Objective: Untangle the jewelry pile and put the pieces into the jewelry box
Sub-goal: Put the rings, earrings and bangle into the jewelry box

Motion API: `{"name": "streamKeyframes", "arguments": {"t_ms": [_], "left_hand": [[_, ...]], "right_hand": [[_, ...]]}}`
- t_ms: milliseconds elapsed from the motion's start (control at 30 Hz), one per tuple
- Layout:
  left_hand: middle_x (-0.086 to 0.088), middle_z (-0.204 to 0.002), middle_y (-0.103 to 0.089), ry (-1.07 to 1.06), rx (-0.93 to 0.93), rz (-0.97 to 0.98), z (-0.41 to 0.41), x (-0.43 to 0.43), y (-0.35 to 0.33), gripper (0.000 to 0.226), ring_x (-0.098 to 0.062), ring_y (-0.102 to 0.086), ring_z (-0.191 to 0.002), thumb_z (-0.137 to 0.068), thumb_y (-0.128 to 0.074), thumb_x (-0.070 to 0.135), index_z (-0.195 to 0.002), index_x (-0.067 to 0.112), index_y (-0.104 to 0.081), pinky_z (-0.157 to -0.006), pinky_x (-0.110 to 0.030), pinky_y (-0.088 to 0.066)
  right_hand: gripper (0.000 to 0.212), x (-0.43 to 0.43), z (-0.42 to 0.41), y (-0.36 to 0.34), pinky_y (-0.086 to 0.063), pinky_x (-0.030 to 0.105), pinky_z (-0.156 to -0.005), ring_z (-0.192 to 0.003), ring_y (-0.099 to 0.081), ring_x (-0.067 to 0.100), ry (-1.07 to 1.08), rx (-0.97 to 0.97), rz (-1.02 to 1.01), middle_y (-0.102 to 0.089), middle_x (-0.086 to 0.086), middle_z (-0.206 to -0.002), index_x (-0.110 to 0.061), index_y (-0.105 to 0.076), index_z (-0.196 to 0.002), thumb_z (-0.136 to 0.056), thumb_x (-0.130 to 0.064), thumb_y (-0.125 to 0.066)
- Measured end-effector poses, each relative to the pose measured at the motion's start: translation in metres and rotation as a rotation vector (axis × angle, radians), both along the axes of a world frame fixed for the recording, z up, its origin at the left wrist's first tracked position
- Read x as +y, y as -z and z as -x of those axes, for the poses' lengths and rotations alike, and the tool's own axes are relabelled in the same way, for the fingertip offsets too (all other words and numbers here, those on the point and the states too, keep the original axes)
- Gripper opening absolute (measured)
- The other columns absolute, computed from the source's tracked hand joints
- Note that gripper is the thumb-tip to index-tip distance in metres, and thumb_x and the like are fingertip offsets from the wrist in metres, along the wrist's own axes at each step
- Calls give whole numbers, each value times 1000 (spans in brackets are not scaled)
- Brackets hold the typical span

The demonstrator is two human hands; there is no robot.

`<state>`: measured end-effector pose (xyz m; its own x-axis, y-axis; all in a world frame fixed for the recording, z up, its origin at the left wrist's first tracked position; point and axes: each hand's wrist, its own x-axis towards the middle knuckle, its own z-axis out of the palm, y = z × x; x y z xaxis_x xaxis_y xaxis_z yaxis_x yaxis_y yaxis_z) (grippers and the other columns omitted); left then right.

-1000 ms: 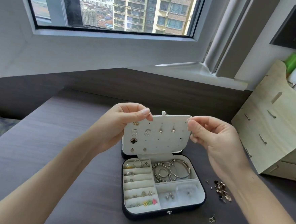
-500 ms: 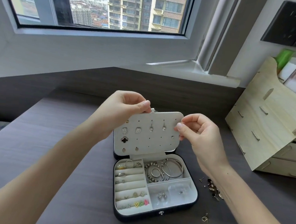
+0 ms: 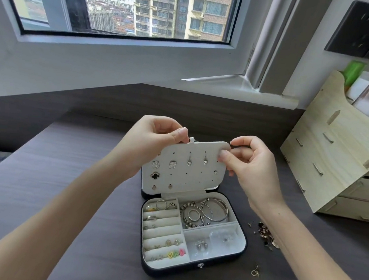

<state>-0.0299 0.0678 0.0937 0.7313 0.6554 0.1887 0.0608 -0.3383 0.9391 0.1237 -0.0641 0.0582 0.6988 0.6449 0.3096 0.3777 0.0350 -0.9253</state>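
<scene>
Right hand (image 3: 249, 166): thumb moved from corner onto earring panel (image 3: 189, 177) face, pinching it. Left hand (image 3: 155, 142) pinches its top-left edge. Probably seating a stud. Jewelry box (image 3: 165, 269) open mid-bench (image 3: 45, 174); pile (image 3: 265, 234) just right of it.

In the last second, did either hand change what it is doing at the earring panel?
The right hand slid leftward onto the upper right corner of the earring panel, thumb now on its front. The left hand still pinches the top edge; the jewelry box and the loose pile stayed put.
</scene>
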Motion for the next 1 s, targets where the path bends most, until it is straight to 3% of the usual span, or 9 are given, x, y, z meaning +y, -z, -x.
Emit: {"name": "streamKeyframes", "arguments": {"t_ms": [100,167,267,333,467,600,733,900,1000], "left_hand": [[-1,-72,-70,9,-7,10,2,1,1,21,-18,-64,-67,-91,-59,21,-74,12,-69,-59,-31,-46],[-1,-73,-70,48,-5,50,3,1,0,20,-15,-64,-65,-90,-59,19,-75,9,-68,-55,-26,-47],[-4,-73,-70,207,28,200,4,1,-7,20,-12,-64,-62,-80,-61,21,-78,2,-64,-49,-18,-46],[-4,-72,-68,317,62,258,2,2,-10,21,-11,-63,-63,-76,-61,22,-77,1,-64,-54,-16,-49],[0,-78,-66,473,281,111,-20,4,-2,20,-10,-57,-75,-80,-61,26,-79,8,-69,-74,-20,-49],[5,-74,-58,675,406,140,-41,0,13,21,-8,-49,-71,-86,-59,26,-79,7,-64,-71,-19,-43],[7,-74,-57,851,401,234,-54,5,23,22,-8,-48,-70,-90,-53,17,-72,17,-65,-71,-18,-42],[-2,-82,-52,993,420,273,-65,7,25,19,-12,-47,-76,-86,-64,34,-78,17,-65,-74,-21,-43],[3,-78,-55,1038,446,287,-71,9,25,17,-11,-47,-74,-86,-60,30,-78,16,-64,-74,-20,-43]], "right_hand": [[20,-4,-6,0,-49,25,-66,-66,-59,10,35,-161,80,-65,0,-68,-25,-63,-98,-81,-20,-72],[11,-9,-7,-1,-50,26,-65,-69,-58,10,-44,-146,83,-66,1,-74,-26,-69,-91,-82,-20,-72],[8,-21,-6,-2,-45,15,-59,-67,-57,2,-134,-68,33,-69,-4,-77,-22,-71,-85,-81,-16,-72],[6,-32,-4,0,-45,12,-63,-70,-59,1,-163,-66,11,-69,-6,-77,-18,-70,-83,-79,-14,-72],[6,-48,3,11,-44,12,-66,-71,-58,3,-185,-159,-28,-65,-7,-75,-16,-67,-80,-78,-13,-72],[9,-55,5,22,-44,14,-68,-72,-58,8,-211,-221,-84,-63,-7,-76,-25,-65,-78,-78,-18,-70],[10,-57,1,27,-44,16,-68,-71,-57,11,-236,-279,-107,-62,-5,-76,-18,-66,-80,-78,-10,-72],[11,-56,-3,29,-45,16,-68,-72,-57,11,-269,-292,-126,-62,-8,-78,-16,-66,-82,-78,-7,-72],[8,-56,-4,29,-45,16,-68,-71,-57,11,-276,-277,-132,-62,-8,-77,-13,-67,-82,-78,-8,-72]]}}
